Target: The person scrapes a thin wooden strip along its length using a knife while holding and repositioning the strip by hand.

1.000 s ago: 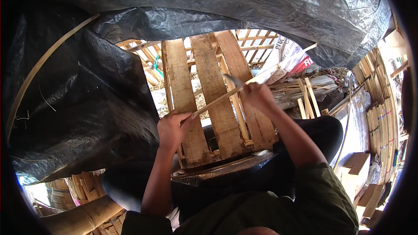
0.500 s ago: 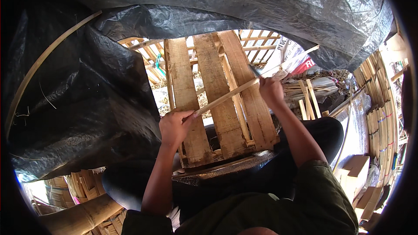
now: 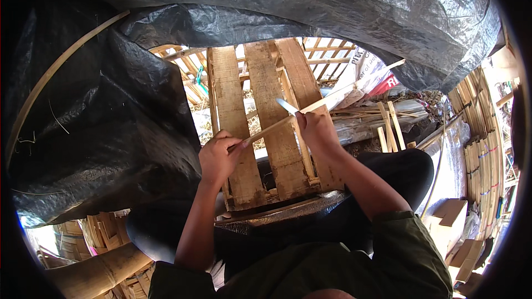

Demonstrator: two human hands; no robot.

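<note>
A long, pale bamboo strip (image 3: 271, 130) slants over the wooden slats (image 3: 270, 94), rising from lower left to upper right. Its near end sits in the grip of my left hand (image 3: 218, 156), thumb laid along it. My right hand (image 3: 320, 134) is closed around a knife; the handle is hidden by my fingers. The bright knife blade (image 3: 286, 106) points up and left and crosses the strip, seemingly against it. Beyond my right hand the far end of the strip reaches toward a printed sack.
Black plastic sheeting (image 3: 149, 116) hangs at left and across the top, with a curved strip (image 3: 61, 61) lying on it. A white and red sack (image 3: 368, 72) is at far right. Bundled bamboo strips (image 3: 482, 160) and a cardboard box (image 3: 451, 216) stand right; a thick bamboo pole (image 3: 100, 268) lies lower left.
My right hand and the knife have moved left and toward me along the bamboo strip, nearer my left hand. The blade now shows more clearly. My left hand has hardly moved.
</note>
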